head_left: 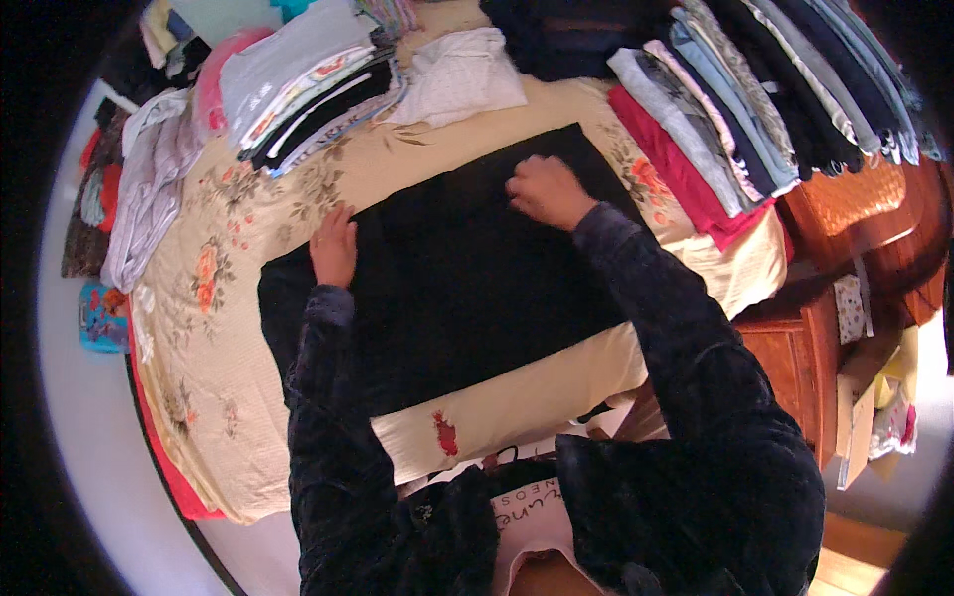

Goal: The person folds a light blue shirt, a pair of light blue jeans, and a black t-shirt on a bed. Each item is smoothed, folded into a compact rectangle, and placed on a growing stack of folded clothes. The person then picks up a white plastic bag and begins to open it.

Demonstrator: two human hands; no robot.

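Note:
A piece of black cloth (457, 268), possibly a folded garment, lies spread as a slanted rectangle on the bed in front of me. My left hand (335, 246) rests open near its far left edge, fingers stretched out and pointing away from me. Toward the far right corner, my right hand (553, 192) is on the cloth with its fingers curled in. Whether cloth is pinched in those fingers is hidden. Both forearms, in dark sleeves, reach over the cloth.
A cream floral sheet (199, 358) covers the bed. Stacks of folded clothes stand at the far left (298, 79) and far right (715, 109). A white speckled garment (459, 77) lies between them. Striped cloth (154, 189) lies along the left edge. Wooden furniture (795, 368) adjoins the right side.

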